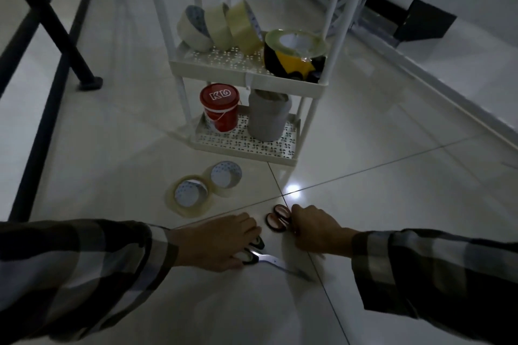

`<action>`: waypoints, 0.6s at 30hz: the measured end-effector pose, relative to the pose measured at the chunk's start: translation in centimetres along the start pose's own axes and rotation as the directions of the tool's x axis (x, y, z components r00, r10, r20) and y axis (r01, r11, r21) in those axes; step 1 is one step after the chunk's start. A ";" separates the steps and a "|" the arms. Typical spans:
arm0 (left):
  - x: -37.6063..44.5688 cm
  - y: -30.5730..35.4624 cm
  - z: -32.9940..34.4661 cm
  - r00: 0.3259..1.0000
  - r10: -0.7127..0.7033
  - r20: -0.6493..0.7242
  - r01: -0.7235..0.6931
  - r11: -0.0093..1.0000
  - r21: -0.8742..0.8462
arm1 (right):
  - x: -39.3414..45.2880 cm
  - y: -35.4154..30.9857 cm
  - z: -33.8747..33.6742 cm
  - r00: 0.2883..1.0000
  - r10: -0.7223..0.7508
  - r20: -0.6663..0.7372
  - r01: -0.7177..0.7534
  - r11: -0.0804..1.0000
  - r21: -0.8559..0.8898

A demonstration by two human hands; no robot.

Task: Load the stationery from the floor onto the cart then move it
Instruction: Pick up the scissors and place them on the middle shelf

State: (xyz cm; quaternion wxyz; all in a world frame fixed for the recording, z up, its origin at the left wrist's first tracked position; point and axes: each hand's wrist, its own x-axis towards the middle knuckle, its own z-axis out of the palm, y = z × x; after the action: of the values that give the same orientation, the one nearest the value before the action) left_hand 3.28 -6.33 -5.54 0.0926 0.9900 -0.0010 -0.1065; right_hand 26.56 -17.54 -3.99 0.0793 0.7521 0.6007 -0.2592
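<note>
Pale glossy floor tiles fill the dim room, with dark grout lines crossing just beyond the hands. On them lie two pairs of scissors. The black-handled scissors lie under the left hand, whose fingers curl down over the handles and touch them, while the blades stick out to the right along the floor, pointing toward the viewer's right. The red-handled scissors lie just beyond, their two handle loops showing past the knuckles of the right hand; that hand's fingers are bent down onto them, though whether they truly pinch the scissors I cannot tell, since the fingertips are hidden. The two hands are near each other with a narrow strip of bare tile between.

Just ahead and to the left, two clear tape rolls lie flat on the floor, touching each other. Beyond them stands the white cart, its lower shelf holding a red bucket and a grey container side by side. The shelf above carries three pale tape rolls standing on edge in a row and a yellow-and-black tape roll at the right corner.

Open tile spreads to the right of the cart as far as the wall base; on the left, black frame legs cross near the floor.
</note>
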 end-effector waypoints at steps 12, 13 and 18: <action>-1.7 -0.5 -1.2 0.952 -0.306 0.018 0.298 0.909 -0.290 | -1.1 -0.1 0.1 0.971 0.043 -0.235 0.020 0.965 0.262; -1.8 -0.4 -1.7 0.940 -0.342 -0.003 0.323 0.892 -0.316 | -1.3 -0.3 -0.1 0.956 0.046 -0.289 0.043 0.955 0.295; -1.8 -1.3 -2.9 0.861 -0.495 -0.113 0.397 0.794 -0.460 | -2.3 -2.1 -1.8 0.859 -0.200 -0.470 0.357 0.893 0.273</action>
State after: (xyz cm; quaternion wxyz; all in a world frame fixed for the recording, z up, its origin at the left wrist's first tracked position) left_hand 2.09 -4.49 -2.66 0.2757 0.9232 0.2675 -0.0091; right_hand 24.80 -18.20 -0.89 -0.2293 0.6956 0.6513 -0.1984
